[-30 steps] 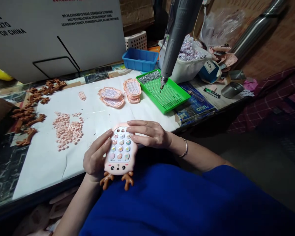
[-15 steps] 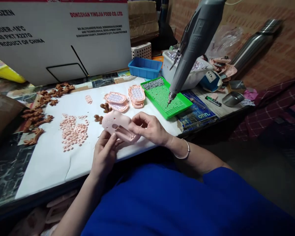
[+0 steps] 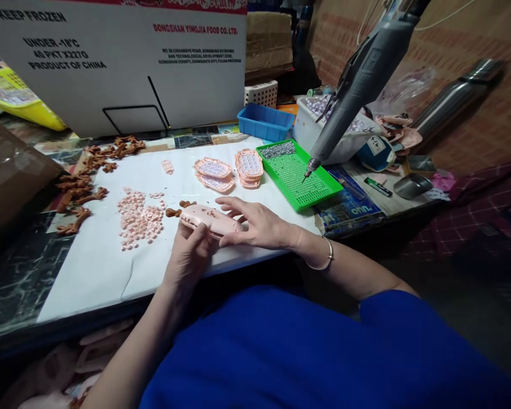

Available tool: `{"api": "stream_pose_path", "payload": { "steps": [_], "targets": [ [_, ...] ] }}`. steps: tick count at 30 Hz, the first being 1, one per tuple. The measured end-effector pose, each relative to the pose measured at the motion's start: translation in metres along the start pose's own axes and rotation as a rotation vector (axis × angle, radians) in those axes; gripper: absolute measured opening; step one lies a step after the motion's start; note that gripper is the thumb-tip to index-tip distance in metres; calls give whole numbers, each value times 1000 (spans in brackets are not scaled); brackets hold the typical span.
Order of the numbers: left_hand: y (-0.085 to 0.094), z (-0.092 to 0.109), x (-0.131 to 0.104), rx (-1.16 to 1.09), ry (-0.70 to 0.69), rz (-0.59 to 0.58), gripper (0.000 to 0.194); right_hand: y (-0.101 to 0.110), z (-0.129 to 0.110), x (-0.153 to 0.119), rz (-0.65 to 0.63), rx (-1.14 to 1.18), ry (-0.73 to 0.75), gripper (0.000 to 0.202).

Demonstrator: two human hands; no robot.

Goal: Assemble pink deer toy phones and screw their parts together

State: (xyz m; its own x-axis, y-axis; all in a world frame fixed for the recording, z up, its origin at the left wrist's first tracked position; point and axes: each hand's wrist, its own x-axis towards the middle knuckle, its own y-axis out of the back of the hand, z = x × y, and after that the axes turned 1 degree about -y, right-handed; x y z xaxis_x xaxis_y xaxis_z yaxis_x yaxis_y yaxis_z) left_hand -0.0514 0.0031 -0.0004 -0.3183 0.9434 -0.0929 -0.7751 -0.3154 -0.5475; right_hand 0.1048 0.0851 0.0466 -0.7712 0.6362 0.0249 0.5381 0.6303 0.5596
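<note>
A pink plastic toy shell [image 3: 210,218] with brown antler-shaped pieces [image 3: 179,209] at its left end is between my hands, tilted edge-on above the white work surface. My left hand [image 3: 191,247] grips its near left side, thumb on the edge. My right hand [image 3: 259,224] is at its right end, thumb below and fingers arched over it. Left of the shell lies a heap of small pink buttons [image 3: 140,221]. Beyond it are stacked pink keypad panels [image 3: 215,170], with a second stack of panels [image 3: 249,166] beside them.
A grey electric screwdriver [image 3: 349,96] hangs over a green tray [image 3: 298,196] of small screws. Behind stand a blue bin [image 3: 266,124] and a white tub [image 3: 302,122]. Brown antler pieces [image 3: 79,190] lie at left, before a large white carton [image 3: 128,74].
The pink shell has tipped from showing its broad face to lying nearly edge-on. My right-hand fingers have spread and lifted over its end. The whole view has shifted slightly.
</note>
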Motion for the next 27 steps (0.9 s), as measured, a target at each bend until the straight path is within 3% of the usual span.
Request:
{"api": "stream_pose_path", "payload": {
  "steps": [2, 6, 16, 24, 27],
  "targets": [
    [-3, -3, 0, 8, -13, 19, 59, 0, -5, 3, -53, -113, 8, 86],
    [-8, -2, 3, -13, 1, 4, 58, 2, -9, 14, -126, -169, -13, 74],
    [-9, 8, 13, -57, -55, -15, 47, 12, 2, 37, -211, -83, 209, 60],
    [-4, 12, 11, -65, -71, 7, 46, 9, 2, 42, -224, -54, 222, 55],
    [-2, 12, 10, -46, -63, 3, 53, 14, -2, 47, -277, -49, 161, 54]
  ]
}}
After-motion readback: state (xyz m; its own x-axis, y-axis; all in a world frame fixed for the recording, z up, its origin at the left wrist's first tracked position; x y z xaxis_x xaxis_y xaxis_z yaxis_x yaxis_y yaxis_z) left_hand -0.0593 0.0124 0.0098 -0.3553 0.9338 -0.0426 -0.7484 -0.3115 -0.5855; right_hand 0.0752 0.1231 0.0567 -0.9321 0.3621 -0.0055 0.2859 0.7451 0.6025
